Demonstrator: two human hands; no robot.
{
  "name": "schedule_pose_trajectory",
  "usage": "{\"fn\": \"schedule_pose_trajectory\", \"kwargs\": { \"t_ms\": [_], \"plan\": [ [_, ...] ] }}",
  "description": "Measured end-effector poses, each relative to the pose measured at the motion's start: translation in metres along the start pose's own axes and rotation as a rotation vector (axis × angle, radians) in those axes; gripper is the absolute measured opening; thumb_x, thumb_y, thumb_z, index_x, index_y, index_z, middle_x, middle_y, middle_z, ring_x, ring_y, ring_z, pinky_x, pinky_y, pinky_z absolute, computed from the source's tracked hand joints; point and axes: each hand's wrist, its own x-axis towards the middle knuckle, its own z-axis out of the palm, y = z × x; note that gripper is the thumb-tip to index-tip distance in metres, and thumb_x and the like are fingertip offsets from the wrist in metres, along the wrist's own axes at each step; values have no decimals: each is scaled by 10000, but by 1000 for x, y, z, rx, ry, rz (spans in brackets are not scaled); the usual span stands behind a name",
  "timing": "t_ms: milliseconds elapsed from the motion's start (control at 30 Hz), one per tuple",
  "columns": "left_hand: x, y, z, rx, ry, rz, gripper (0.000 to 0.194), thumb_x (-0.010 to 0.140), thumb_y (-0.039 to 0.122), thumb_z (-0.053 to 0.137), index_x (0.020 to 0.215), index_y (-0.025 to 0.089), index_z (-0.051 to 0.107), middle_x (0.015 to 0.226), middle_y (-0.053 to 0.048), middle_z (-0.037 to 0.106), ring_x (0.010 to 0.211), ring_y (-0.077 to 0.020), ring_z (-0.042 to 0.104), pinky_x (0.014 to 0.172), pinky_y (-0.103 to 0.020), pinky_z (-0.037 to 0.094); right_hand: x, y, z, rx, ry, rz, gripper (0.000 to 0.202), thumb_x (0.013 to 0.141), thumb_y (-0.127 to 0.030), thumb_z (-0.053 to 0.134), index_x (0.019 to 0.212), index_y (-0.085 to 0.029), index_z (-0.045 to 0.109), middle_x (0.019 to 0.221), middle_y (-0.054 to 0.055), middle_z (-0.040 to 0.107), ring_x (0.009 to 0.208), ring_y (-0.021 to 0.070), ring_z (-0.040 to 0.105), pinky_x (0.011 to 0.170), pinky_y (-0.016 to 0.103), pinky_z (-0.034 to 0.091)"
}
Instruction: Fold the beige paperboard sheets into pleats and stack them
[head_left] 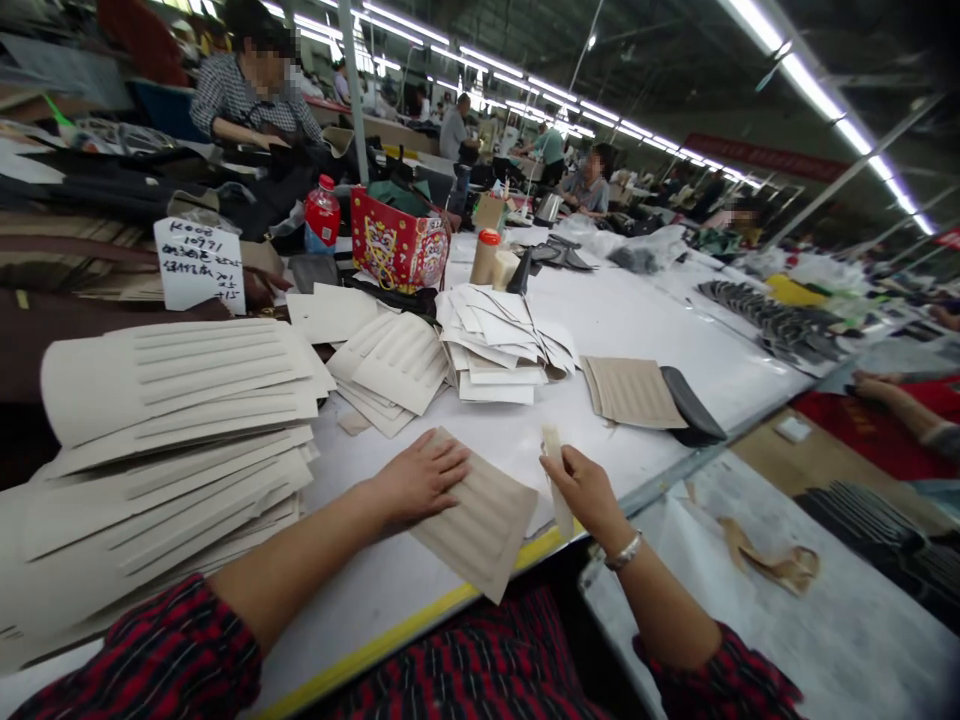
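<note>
My left hand (426, 477) lies flat, fingers stretched out, on a beige panel (491, 525) with raised ribs. One corner of that panel reaches over the table's yellow-taped front edge. To its right, my right hand (589, 492) pinches a narrow pale strip (556, 480) between thumb and fingers, held upright; its material is unclear. Big cream ribbed panels (202, 385) are heaped at the left. Smaller ribbed panels (401, 365) and a pile of white sheets (495, 345) sit beyond my left hand. Tan ribbed pieces (634, 390) rest on a dark piece (691, 405) further right.
A red patterned box (401, 240), a red-capped bottle (322, 215) and a handwritten card (199, 265) stand at the back. Behind the white sheets is an orange-lidded jar (486, 257). A lower surface (757, 560) at right bears a tan scrap (776, 560). Several people work around.
</note>
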Motion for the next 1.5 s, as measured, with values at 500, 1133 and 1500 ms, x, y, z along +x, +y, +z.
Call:
{"fn": "schedule_pose_trajectory", "kwargs": {
  "t_ms": [500, 1133, 1500],
  "plan": [
    [-10, 65, 2, -313, -83, 77, 624, 764, 349, 446, 1351, 276, 246, 1419, 9, 283, 1316, -239, 170, 1068, -483, -2, 55, -44, 44, 76, 6, -308, 227, 844, -352, 418, 798, -182, 560, 706, 31, 611, 672, 149, 561, 633, 232, 374],
    [-20, 51, 3, -404, -33, 47, 601, 829, 462, 405, 1363, 253, 224, 1399, -36, 323, 1289, -220, 262, 1079, -429, 72, 61, -52, 44, 90, -8, -276, 219, 847, -336, 415, 804, -184, 567, 676, 14, 620, 616, 125, 587, 595, 209, 396],
    [-18, 49, 19, -294, -20, 17, 495, 895, 442, 289, 1356, 269, 235, 1412, 16, 296, 1308, -201, 207, 1072, -410, 31, 30, -48, 34, 129, -143, -208, 208, 858, -317, 388, 807, -193, 547, 704, 13, 622, 647, 124, 600, 603, 209, 408]
  ]
}}
